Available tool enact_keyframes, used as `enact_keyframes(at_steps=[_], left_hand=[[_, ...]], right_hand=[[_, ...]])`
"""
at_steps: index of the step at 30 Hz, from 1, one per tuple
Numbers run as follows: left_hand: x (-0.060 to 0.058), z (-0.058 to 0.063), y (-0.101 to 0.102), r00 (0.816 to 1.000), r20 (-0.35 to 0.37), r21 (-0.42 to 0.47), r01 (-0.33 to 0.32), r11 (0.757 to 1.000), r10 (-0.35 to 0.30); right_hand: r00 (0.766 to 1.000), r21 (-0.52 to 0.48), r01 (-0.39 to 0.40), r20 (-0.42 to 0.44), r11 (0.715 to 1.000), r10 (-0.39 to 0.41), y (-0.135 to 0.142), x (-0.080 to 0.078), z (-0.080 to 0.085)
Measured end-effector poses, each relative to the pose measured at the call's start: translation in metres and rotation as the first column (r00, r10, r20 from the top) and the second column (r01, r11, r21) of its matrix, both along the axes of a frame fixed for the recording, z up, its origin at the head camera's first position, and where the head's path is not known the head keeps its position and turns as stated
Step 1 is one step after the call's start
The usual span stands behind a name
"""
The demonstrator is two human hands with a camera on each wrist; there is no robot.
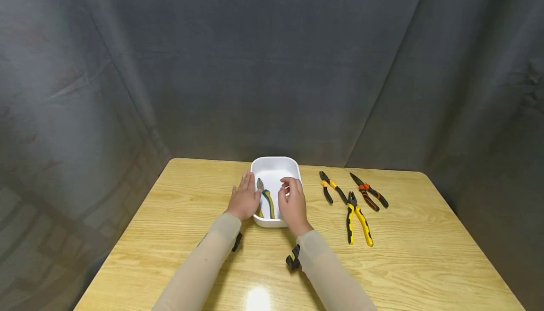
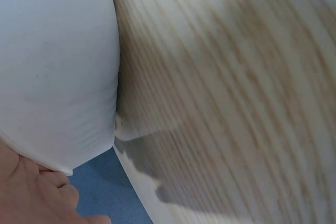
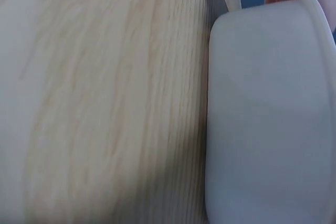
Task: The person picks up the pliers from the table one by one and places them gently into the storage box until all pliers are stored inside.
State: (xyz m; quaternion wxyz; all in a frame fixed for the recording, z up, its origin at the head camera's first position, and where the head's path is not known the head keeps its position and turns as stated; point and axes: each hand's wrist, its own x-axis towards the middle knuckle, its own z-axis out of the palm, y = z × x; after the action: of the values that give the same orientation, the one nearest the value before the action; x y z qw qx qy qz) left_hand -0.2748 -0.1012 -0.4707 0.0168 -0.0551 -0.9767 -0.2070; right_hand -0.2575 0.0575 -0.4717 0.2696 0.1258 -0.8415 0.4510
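Two bare hands at a white tray holding one pair of pliers

A pair of green-and-yellow pliers (image 1: pixel 269 199) lies inside a white tray (image 1: pixel 271 223), between the two hands and nearer the left, its nose pointing away from the person. The left hand (image 1: pixel 244 202) lies along the tray's left edge, fingers straight, gripping no tool; it is probably placed there to keep the tray from sliding. The right hand (image 1: pixel 293 204) reaches over the right edge, fingers loosely bent, with nothing visible between them; that pose would suit guiding or letting go of a tool.

To the right of the right hand, three more pliers rest on the wooden worktop (image 1: pixel 403 263): orange-and-black pliers (image 1: pixel 333 185) closest, yellow-and-black pliers (image 1: pixel 363 221) lower down, and red-and-black pliers (image 1: pixel 363 187) furthest off. All have their handles towards the person, perhaps for easy picking up. Whether the orange and yellow pairs touch is unclear.

Pale sleeves (image 1: pixel 204 263) cover both forearms. Beyond the hands hangs a grey curtain (image 1: pixel 263 65).
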Motion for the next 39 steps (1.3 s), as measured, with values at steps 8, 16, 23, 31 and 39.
enact_keyframes(at_steps=[8,16,23,31,39], left_hand=[[-0.001,-0.001,-0.002,1.0,0.011,-0.003,0.004,1.0,-0.004],[-0.002,0.0,0.0,1.0,0.015,-0.002,0.011,1.0,-0.011],[-0.002,-0.001,0.0,1.0,0.021,-0.004,0.003,1.0,-0.003],[-0.003,-0.001,0.0,0.999,0.034,-0.009,-0.012,1.0,0.012],[-0.003,-0.002,0.001,1.0,0.029,-0.003,-0.009,1.0,0.009]], right_hand=[[0.999,-0.049,0.013,0.051,0.999,-0.011,0.018,0.002,-0.002],[0.999,-0.069,0.026,0.042,0.997,-0.023,0.038,-0.002,0.0],[0.993,-0.074,0.001,0.115,0.997,0.008,0.049,-0.004,-0.001],[0.996,-0.043,-0.021,0.082,0.999,0.024,0.054,-0.006,0.0],[0.992,-0.061,-0.01,0.122,0.998,0.018,0.063,-0.008,0.001]])
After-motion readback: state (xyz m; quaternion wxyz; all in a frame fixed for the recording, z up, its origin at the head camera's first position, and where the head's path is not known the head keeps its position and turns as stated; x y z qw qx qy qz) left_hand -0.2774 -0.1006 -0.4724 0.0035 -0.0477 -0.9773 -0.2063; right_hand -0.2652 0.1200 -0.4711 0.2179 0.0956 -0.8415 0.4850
